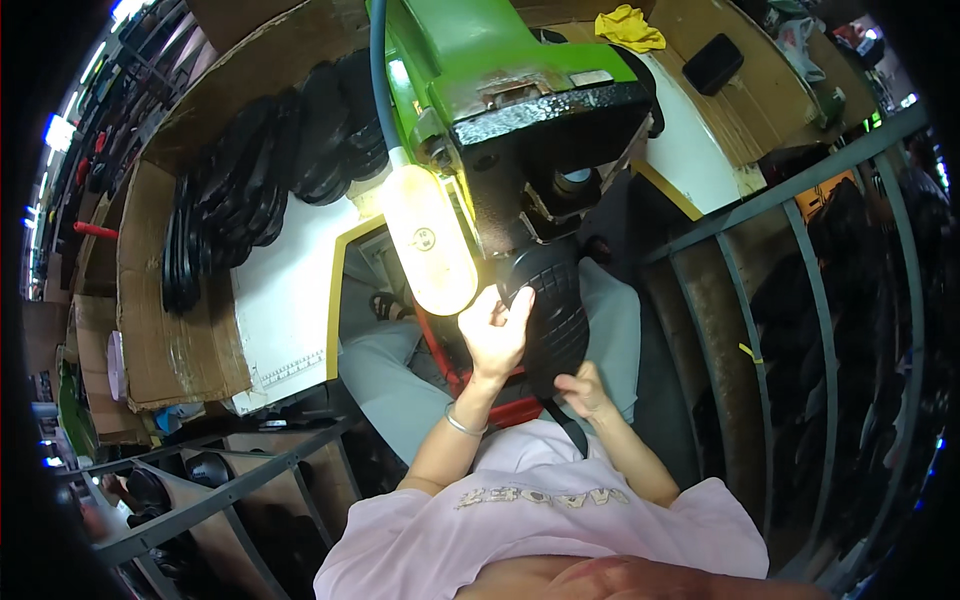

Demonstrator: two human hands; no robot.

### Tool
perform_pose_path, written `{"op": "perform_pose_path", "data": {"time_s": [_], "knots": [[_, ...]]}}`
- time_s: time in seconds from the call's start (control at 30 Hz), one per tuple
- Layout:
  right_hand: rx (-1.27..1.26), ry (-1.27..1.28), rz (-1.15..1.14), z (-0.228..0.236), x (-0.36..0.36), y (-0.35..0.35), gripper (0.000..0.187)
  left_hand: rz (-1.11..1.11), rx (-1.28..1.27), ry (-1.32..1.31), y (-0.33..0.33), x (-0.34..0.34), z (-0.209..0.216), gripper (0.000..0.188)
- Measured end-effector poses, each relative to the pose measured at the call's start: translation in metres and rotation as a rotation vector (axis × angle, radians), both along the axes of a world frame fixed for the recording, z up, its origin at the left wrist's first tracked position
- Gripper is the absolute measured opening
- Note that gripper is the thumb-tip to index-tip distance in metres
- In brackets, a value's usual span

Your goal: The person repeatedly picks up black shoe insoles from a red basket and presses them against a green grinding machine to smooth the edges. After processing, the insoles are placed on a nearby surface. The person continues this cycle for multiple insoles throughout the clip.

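A black ribbed shoe sole [556,312] sits under the head of a green and black machine [520,110]. My left hand [496,330] grips the sole's left edge, with a thin bangle on the wrist. My right hand [583,390] holds the sole's lower end from beneath. A glowing yellow lamp [430,240] hangs just left of the sole, close to my left hand.
Rows of black soles [250,190] lie stacked on a cardboard-lined table [170,340] at the left. A grey metal rack [800,300] with dark items stands at the right; another rack [220,490] is at the lower left. A yellow cloth [630,27] and black pad [712,62] lie behind the machine.
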State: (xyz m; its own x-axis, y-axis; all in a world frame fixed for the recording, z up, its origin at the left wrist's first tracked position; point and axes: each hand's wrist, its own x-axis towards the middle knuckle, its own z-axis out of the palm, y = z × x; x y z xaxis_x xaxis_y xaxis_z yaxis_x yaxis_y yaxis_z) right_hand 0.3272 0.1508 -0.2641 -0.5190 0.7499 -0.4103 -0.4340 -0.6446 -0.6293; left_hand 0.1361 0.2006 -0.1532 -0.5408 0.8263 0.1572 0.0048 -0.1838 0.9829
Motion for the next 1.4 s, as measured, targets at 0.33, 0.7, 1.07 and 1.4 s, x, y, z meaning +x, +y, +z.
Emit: {"op": "perform_pose_path", "data": {"time_s": [0.33, 0.7, 1.07, 1.4], "knots": [[0.316, -0.192, -0.663, 0.078, 0.041, 0.103, 0.057, -0.054, 0.068, -0.276, -0.009, -0.009, -0.002, 0.027], [0.598, -0.041, -0.284, 0.117, -0.045, 0.148, 0.042, -0.03, 0.005, -0.225, -0.055, -0.114, -0.005, 0.018], [0.927, -0.431, -0.119, 0.131, -0.105, 0.123, 0.036, -0.355, -0.19, -0.047, -0.048, -0.061, -0.036, 0.027], [0.216, -0.172, 0.062, -0.005, 0.017, 0.019, 0.048, -0.13, 0.057, -0.115, 0.002, -0.011, -0.01, 0.02]]}}
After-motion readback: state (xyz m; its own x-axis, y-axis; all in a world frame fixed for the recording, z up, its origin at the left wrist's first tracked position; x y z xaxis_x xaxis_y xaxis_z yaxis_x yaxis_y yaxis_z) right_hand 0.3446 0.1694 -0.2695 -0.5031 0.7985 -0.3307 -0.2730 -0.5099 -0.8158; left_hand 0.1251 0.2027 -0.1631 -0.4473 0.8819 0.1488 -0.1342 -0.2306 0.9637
